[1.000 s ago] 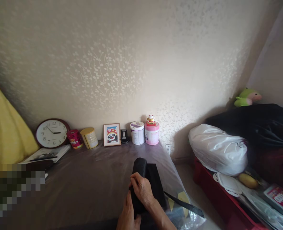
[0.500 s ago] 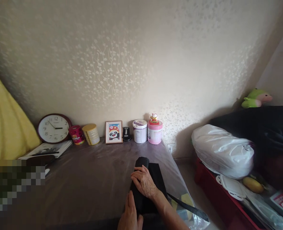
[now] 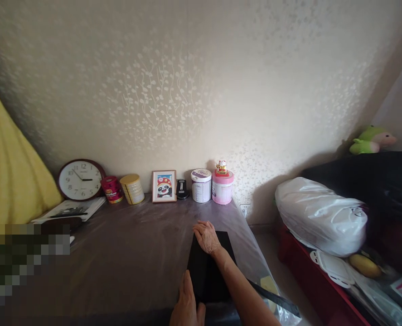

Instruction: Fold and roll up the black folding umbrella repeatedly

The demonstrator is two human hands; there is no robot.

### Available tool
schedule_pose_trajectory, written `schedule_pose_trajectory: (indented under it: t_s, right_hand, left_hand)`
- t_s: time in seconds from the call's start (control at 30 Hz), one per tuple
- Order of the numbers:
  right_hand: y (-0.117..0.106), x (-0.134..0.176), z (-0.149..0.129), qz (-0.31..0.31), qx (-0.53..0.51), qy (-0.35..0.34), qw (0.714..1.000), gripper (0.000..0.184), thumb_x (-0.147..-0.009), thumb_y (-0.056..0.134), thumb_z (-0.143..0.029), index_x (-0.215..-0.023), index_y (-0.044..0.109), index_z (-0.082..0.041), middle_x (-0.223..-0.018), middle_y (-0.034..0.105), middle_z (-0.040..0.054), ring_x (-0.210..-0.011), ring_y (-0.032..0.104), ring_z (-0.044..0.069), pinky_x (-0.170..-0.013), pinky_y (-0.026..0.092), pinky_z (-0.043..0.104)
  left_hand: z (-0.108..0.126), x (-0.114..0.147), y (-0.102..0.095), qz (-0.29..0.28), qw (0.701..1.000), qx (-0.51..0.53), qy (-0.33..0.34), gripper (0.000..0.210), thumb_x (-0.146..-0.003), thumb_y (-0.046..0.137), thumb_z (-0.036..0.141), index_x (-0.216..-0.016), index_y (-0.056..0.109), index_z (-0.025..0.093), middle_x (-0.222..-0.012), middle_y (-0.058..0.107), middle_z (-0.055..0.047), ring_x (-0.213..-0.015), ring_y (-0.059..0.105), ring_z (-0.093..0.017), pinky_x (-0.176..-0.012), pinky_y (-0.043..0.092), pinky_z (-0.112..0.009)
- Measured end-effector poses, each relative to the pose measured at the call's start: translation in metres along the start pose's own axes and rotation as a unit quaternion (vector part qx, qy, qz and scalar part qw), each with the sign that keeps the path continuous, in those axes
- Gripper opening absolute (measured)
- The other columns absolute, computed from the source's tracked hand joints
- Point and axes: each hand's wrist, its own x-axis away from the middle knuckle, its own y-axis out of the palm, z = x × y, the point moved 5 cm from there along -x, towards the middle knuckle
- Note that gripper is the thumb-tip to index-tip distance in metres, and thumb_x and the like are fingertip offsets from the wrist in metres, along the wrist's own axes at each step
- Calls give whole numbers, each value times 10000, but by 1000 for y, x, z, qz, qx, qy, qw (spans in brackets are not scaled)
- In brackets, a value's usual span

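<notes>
A flat, folded black item (image 3: pixel 212 276), perhaps a fabric bag, lies near the right edge of the table. Across its far left corner rests my right hand (image 3: pixel 205 236), palm down with the fingers stretched out. My left hand (image 3: pixel 188 302) touches the near left edge, its fingers straight and the thumb apart. A dark strap (image 3: pixel 275 297) runs out on the right from beneath my right forearm, which hides where it begins.
Along the wall stand a clock (image 3: pixel 81 179), a red tin (image 3: pixel 112 189), a yellow-lidded tin (image 3: pixel 132 189), a panda picture frame (image 3: pixel 164 186) and two tubs, purple-white (image 3: pixel 201 185) and pink (image 3: pixel 222 188). Beyond the table's right edge lies a white plastic bag (image 3: pixel 319 215) by a red box (image 3: pixel 318 278).
A thick rolled fold on the black item's left side now lies flat. My right hand has slid toward its far edge; my left hand stays by the near left edge.
</notes>
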Motion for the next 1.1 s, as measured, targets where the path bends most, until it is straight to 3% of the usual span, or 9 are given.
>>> schedule_pose_trajectory:
  t_s: [0.13, 0.27, 0.43, 0.57, 0.8, 0.93, 1.1]
  right_hand:
    - [-16, 7, 25, 74, 32, 97, 992, 298, -879, 410, -214, -1129, 561, -153, -1207, 577, 110, -1128, 502, 207, -982, 337, 365]
    - [-43, 42, 56, 148, 52, 163, 974, 313, -861, 409, -231, -1127, 533, -121, -1141, 594, 130, -1117, 509, 227, -977, 351, 370]
    - [-56, 94, 78, 117, 47, 236, 964, 284, -856, 393, -300, -1037, 560, -157, -1038, 634, 106, -993, 588, 212, -882, 417, 311]
    - [-55, 108, 65, 70, 36, 247, 966, 305, -861, 379, -345, -1021, 571, -171, -983, 657, 94, -942, 612, 217, -816, 431, 300]
    - [-61, 105, 39, 28, 24, 283, 958, 361, -852, 398, -403, -1107, 534, -187, -981, 675, 96, -924, 629, 261, -752, 426, 325]
    - [-61, 99, 34, 43, -37, 257, 965, 335, -841, 409, -356, -1074, 556, -165, -979, 673, 104, -929, 625, 247, -758, 422, 304]
    - [-54, 81, 19, 65, -124, 226, 964, 357, -822, 424, -357, -1062, 567, -134, -805, 669, 71, -753, 627, 210, -662, 430, 276]
  left_hand:
    - [1, 0, -2, -14, 1000, 9, 16, 710, -731, 370, 133, -1369, 109, -36, -1435, 269, -230, -1315, 322, -236, -1073, 271, -328]
    - [1, 3, -7, -9, 999, 32, 18, 679, -771, 349, 169, -1382, 102, 7, -1453, 251, -196, -1307, 338, -224, -1059, 303, -316]
    - [9, 8, -14, -37, 998, 42, 10, 683, -788, 352, 160, -1384, 57, 2, -1468, 201, -203, -1330, 290, -218, -1070, 285, -301]
    - [16, 10, -20, -42, 999, 32, 1, 647, -794, 335, 114, -1366, 81, -48, -1472, 154, -225, -1350, 233, -232, -1078, 275, -309]
    - [21, 11, -23, -58, 998, 17, 5, 633, -815, 315, 102, -1362, 43, -65, -1473, 118, -243, -1359, 196, -240, -1086, 259, -322]
    - [21, 12, -25, -64, 998, 17, -4, 643, -807, 329, 96, -1363, 46, -64, -1475, 114, -238, -1357, 201, -232, -1079, 260, -293]
    - [22, 13, -26, -65, 998, 19, -10, 662, -801, 337, 104, -1368, 33, -51, -1479, 108, -225, -1353, 221, -228, -1067, 274, -284]
